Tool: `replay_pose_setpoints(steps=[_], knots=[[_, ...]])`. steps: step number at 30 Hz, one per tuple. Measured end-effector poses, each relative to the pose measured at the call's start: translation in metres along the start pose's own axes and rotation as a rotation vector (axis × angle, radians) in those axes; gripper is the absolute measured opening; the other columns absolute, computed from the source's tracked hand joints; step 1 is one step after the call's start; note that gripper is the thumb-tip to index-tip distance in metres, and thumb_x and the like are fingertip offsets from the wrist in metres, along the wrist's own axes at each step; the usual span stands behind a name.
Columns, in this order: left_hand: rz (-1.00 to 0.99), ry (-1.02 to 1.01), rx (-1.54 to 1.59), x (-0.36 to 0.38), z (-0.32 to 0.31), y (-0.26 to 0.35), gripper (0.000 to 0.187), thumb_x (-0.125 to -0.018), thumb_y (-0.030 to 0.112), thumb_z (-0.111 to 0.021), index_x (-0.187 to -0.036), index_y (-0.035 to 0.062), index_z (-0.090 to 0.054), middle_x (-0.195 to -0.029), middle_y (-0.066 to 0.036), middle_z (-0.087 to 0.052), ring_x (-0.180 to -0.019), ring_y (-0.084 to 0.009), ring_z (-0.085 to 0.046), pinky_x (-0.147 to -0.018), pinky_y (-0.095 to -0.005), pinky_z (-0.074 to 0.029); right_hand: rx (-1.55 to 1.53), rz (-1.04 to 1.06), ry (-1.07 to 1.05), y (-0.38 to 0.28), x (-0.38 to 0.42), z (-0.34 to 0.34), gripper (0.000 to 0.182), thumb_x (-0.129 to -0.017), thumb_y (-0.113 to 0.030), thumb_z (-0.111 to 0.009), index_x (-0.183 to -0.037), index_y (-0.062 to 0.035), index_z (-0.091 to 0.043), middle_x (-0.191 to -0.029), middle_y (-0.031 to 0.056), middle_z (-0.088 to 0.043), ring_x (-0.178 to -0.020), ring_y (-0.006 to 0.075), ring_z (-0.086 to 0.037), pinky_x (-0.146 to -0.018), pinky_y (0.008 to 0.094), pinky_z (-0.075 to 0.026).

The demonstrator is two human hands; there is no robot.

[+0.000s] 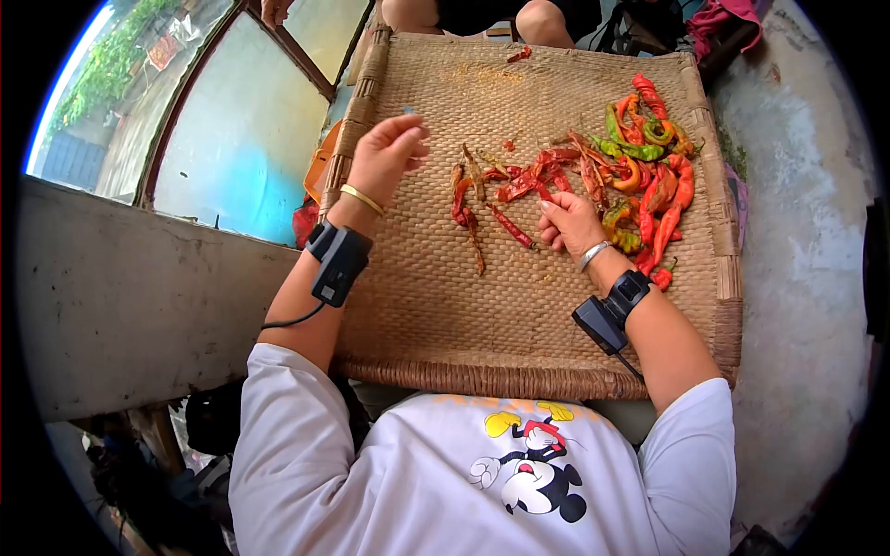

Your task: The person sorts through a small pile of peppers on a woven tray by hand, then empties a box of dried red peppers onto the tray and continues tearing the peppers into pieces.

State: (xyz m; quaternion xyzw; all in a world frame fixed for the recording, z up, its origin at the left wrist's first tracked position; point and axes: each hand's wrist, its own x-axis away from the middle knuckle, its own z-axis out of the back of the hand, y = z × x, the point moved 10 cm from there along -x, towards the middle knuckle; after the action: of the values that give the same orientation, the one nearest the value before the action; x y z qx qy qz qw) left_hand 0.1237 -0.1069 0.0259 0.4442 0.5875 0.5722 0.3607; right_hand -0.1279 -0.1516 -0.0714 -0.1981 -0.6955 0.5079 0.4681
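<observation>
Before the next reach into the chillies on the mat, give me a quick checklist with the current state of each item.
1. Left hand free: cannot tell; raised above the woven mat, fingers curled, possibly pinching something small.
2. Right hand on a chilli: ok, fingers at the red split chillies.
3. Unsorted pile within reach: ok, just beyond the right hand.
4. Bare mat for laying pieces: ok, near side.
5. Other person's knees off the mat: ok, at far edge.
</observation>
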Motion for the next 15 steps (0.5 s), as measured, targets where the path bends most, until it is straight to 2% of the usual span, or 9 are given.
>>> replay_pose_setpoints(steps=[1, 3, 5, 8, 11, 15], knots=[[0.097, -0.104, -0.147, 0.01, -0.026, -0.011, 0.024, -0.086, 0.014, -0.051, -0.107, 0.0031, -0.053, -0.096, -0.005, -0.058, -0.076, -0.0109, -0.057, -0.064, -0.0228, -0.047, 0.003, 0.001, 0.001, -0.002, 0.002, -0.004, 0.015, -0.084, -0.016, -0.051, -0.086, -0.0019, -0.055, -0.064, 0.0036, -0.057, -0.046, 0.0073, -0.052, -0.034, 0.0186, -0.038], [0.13, -0.422, -0.373, 0.034, -0.077, -0.032, 0.028, -0.087, 0.016, -0.05, -0.111, 0.0022, -0.05, -0.097, -0.005, -0.057, -0.078, -0.009, -0.056, -0.066, -0.0229, -0.047, -0.024, 0.077, -0.062, -0.017, 0.011, -0.023, 0.016, -0.084, -0.017, -0.052, -0.087, -0.0022, -0.055, -0.064, 0.0033, -0.057, -0.047, 0.0066, -0.052, -0.035, 0.0182, -0.038], [0.034, -0.624, -0.379, 0.055, -0.113, -0.04, 0.033, -0.087, 0.018, -0.049, -0.115, 0.0006, -0.047, -0.097, -0.004, -0.057, -0.082, -0.0087, -0.054, -0.07, -0.0238, -0.047, -0.059, 0.089, -0.14, -0.028, 0.021, -0.043, 0.017, -0.085, -0.018, -0.051, -0.089, -0.0027, -0.056, -0.065, 0.0029, -0.058, -0.05, 0.0072, -0.053, -0.039, 0.0186, -0.04], [0.126, -0.63, -0.293, 0.062, -0.124, -0.048, 0.033, -0.087, 0.015, -0.049, -0.117, 0.0004, -0.046, -0.094, -0.003, -0.058, -0.085, -0.0088, -0.053, -0.076, -0.0239, -0.045, -0.095, 0.109, -0.199, -0.037, 0.031, -0.059, 0.016, -0.085, -0.017, -0.05, -0.089, -0.0029, -0.057, -0.068, 0.0027, -0.059, -0.052, 0.0078, -0.055, -0.04, 0.0187, -0.041], [0.028, -0.552, -0.12, 0.061, -0.124, -0.03, 0.028, -0.087, 0.013, -0.048, -0.112, -0.0004, -0.05, -0.091, -0.003, -0.058, -0.084, -0.0097, -0.054, -0.076, -0.0244, -0.046, -0.054, 0.074, -0.199, -0.037, 0.033, -0.058, 0.017, -0.085, -0.017, -0.05, -0.092, -0.0036, -0.058, -0.068, 0.0023, -0.059, -0.052, 0.0077, -0.055, -0.041, 0.019, -0.042], [0.044, -0.516, -0.041, 0.057, -0.12, -0.031, 0.022, -0.088, 0.012, -0.047, -0.105, 0.0, -0.054, -0.089, -0.003, -0.059, -0.081, -0.0095, -0.055, -0.074, -0.024, -0.046, -0.06, 0.094, -0.25, -0.044, 0.035, -0.061, 0.019, -0.084, -0.018, -0.051, -0.095, -0.0037, -0.058, -0.071, 0.0027, -0.059, -0.056, 0.008, -0.056, -0.042, 0.0193, -0.043]])
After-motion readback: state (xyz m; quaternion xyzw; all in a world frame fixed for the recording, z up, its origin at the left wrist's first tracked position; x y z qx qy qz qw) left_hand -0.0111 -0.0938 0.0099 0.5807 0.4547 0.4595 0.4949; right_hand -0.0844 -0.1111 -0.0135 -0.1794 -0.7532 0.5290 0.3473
